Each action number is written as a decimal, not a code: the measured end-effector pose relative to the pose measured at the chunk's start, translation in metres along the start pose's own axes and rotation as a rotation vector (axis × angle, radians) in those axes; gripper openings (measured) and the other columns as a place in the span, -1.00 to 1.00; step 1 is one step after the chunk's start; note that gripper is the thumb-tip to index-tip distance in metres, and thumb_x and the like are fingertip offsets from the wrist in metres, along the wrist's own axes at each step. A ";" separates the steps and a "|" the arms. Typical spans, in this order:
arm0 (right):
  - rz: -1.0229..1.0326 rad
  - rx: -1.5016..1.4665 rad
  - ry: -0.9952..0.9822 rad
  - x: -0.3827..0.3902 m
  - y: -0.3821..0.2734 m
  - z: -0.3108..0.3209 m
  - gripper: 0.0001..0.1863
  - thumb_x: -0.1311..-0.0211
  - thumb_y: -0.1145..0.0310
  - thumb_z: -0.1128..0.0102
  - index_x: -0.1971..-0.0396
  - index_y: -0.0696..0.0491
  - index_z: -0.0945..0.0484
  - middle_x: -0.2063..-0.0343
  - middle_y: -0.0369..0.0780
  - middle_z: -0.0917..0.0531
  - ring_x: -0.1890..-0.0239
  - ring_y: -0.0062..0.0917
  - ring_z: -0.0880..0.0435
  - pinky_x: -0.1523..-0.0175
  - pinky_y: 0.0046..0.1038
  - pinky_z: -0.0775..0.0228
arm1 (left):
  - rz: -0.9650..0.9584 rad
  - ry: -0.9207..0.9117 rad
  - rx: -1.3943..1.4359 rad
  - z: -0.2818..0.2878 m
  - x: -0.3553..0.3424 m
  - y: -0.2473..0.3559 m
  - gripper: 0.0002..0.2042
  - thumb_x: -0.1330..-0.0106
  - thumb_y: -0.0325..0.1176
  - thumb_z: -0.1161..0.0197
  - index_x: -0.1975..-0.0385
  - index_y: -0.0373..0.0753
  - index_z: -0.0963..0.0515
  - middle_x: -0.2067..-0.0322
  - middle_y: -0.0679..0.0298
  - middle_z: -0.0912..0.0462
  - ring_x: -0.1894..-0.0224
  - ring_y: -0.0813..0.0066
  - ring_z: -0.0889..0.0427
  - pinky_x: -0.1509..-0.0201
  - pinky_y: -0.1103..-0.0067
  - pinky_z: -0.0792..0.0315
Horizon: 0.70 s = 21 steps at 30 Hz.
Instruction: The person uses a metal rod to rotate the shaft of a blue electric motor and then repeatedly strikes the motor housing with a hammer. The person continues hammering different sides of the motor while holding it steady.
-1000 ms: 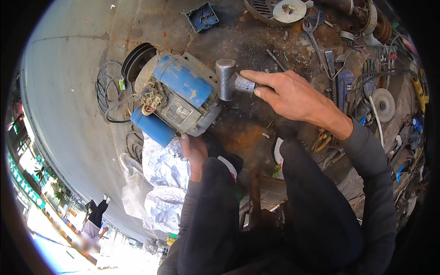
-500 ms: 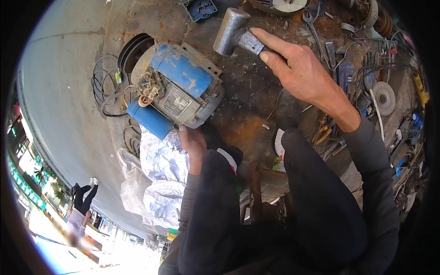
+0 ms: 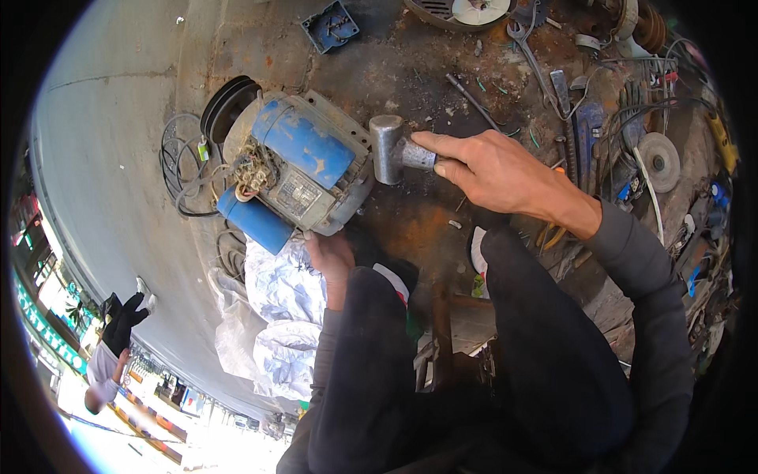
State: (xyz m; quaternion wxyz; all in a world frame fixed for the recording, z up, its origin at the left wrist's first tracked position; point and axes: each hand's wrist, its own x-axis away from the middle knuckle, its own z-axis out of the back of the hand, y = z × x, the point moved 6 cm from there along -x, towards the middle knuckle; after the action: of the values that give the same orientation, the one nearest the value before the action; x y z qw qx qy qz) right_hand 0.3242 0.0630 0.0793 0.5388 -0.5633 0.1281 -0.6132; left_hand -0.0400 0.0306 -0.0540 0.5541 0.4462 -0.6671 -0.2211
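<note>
A worn electric motor (image 3: 296, 193) with two blue cylindrical housings lies on the stained ground at left of centre. Its wiring is exposed at the left, and a black pulley (image 3: 229, 109) sits at its far end. My left hand (image 3: 330, 257) grips the motor's near lower edge, thumb against the casing; the other fingers are partly hidden. In my right hand (image 3: 505, 174) is a short-handled metal hammer (image 3: 387, 150), forefinger stretched along the handle. The hammer's head stands just right of the motor's end; whether they touch I cannot tell.
Crumpled silvery sheeting (image 3: 284, 284) lies beside the motor, near a coiled cable (image 3: 178, 170). A blue open box (image 3: 330, 28) is at the far side. Wrenches (image 3: 533, 59), a grinding disc (image 3: 658, 163) and scattered tools fill the right. A person (image 3: 114, 347) walks at far left.
My right hand has brought the hammer down and left, closer to the motor's end. In view, the motor and my left hand have shifted slightly. The person at left has also moved.
</note>
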 end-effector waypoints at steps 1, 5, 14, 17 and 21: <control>-0.058 0.063 0.001 0.002 0.006 0.001 -0.49 -0.49 0.37 -0.14 -0.40 0.05 -0.53 0.39 0.17 -0.69 0.29 0.09 -0.71 0.10 -0.03 -0.52 | -0.005 -0.063 0.016 -0.002 0.000 0.001 -0.33 -0.56 0.19 -0.01 -0.49 -0.15 -0.35 -0.39 0.15 -0.52 -0.39 0.02 -0.51 -0.45 0.08 -0.35; 0.025 -0.101 0.304 0.008 0.002 0.020 -0.50 -0.52 0.37 -0.15 -0.40 0.06 -0.53 0.41 0.08 -0.69 0.35 -0.19 -0.70 0.15 -0.15 -0.51 | 0.009 0.030 -0.012 0.007 0.001 -0.002 -0.32 -0.56 0.19 -0.02 -0.49 -0.16 -0.36 -0.37 0.15 -0.53 -0.38 0.01 -0.52 -0.44 0.07 -0.36; -0.021 0.009 0.098 -0.004 -0.010 0.007 -0.47 -0.48 0.36 -0.20 -0.41 0.05 -0.52 0.36 0.13 -0.71 0.31 -0.04 -0.76 0.15 -0.12 -0.48 | 0.005 0.039 0.003 0.011 0.000 -0.003 -0.33 -0.56 0.16 0.00 -0.49 -0.16 -0.36 -0.38 0.14 -0.52 -0.40 0.04 -0.49 -0.50 0.04 -0.34; 0.043 -0.037 0.366 0.001 -0.011 0.023 -0.48 -0.54 0.37 -0.18 -0.45 0.05 -0.48 0.27 0.07 -0.75 0.43 -0.37 -0.58 0.16 -0.31 -0.51 | -0.010 0.012 0.001 0.012 0.000 -0.002 -0.33 -0.55 0.15 -0.02 -0.49 -0.18 -0.36 -0.38 0.12 -0.52 -0.41 0.04 -0.49 -0.48 0.04 -0.38; -0.024 -0.029 0.131 -0.003 -0.013 -0.002 -0.50 -0.50 0.34 -0.16 -0.37 0.15 -0.50 0.33 0.20 -0.71 0.22 0.19 -0.72 0.05 -0.02 -0.54 | -0.005 0.024 -0.023 0.013 -0.001 -0.001 -0.32 -0.55 0.14 -0.02 -0.51 -0.18 -0.34 -0.41 0.11 -0.49 -0.43 0.04 -0.47 -0.50 0.00 -0.35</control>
State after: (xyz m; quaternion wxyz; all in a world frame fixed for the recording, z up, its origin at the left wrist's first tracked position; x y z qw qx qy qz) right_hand 0.3147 0.0692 0.0872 0.5135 -0.5312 0.1650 -0.6534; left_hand -0.0517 0.0281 -0.0593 0.5665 0.4441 -0.6568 -0.2246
